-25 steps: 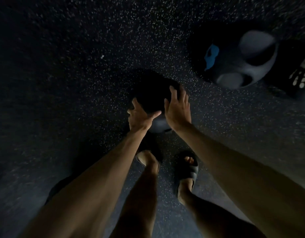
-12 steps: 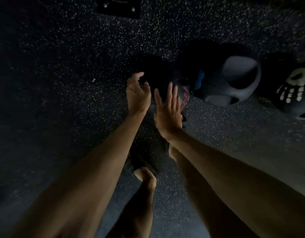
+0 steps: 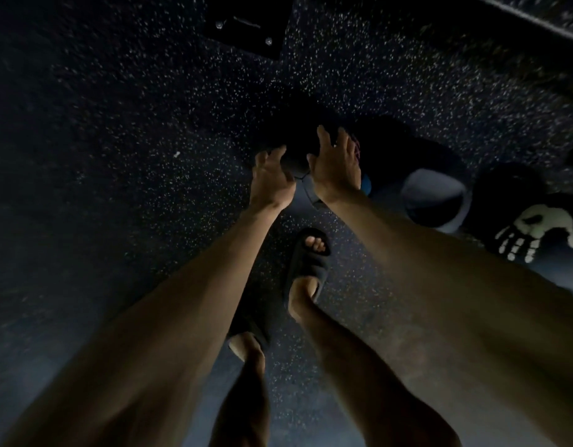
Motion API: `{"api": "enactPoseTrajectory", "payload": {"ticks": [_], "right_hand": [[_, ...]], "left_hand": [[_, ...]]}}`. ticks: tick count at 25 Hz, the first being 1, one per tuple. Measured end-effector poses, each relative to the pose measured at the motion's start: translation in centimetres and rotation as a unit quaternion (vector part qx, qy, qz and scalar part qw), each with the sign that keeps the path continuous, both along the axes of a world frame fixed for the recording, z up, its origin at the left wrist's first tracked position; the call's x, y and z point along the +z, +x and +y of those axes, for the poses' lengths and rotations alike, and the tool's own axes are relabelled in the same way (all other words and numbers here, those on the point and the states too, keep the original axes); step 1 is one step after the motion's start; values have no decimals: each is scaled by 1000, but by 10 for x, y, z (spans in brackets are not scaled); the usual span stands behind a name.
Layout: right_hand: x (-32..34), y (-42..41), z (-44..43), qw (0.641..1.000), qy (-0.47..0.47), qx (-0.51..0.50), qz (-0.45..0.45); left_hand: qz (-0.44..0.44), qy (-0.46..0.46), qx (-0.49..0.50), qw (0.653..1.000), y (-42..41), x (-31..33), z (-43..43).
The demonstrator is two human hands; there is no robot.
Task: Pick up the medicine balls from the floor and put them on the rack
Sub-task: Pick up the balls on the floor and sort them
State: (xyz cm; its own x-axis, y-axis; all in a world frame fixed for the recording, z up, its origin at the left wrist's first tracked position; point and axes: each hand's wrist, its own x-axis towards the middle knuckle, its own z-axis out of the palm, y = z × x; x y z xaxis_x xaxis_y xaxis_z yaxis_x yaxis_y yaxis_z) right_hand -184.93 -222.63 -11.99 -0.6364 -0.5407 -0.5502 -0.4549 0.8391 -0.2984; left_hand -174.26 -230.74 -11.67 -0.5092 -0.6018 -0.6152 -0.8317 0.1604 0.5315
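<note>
Left hand (image 3: 270, 177) curls on black round medicine ball (image 3: 296, 137), right hand (image 3: 336, 171) fingers (image 3: 324, 140) splayed; I fear slip from uneven squeeze.

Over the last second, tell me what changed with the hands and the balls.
The left hand and right hand kept the dark medicine ball between them and moved it forward and rightward, close to the grey-panelled ball. The right foot stepped ahead; a black bolted plate came into view at the top. The grey-panelled ball and skull-print ball stayed side by side on the speckled floor.
</note>
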Motion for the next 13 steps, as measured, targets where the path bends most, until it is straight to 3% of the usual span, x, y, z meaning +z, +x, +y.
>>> {"api": "enactPoseTrajectory", "payload": {"ticks": [4, 7, 13], "right_hand": [[35, 25, 9, 996, 7, 89, 26], [83, 69, 14, 982, 30, 185, -11], [203, 194, 15, 914, 61, 393, -75]], "left_hand": [[-31, 58, 25, 998, 21, 36, -9], [-67, 65, 40, 995, 70, 87, -3], [-114, 81, 182, 973, 229, 200, 50]]}}
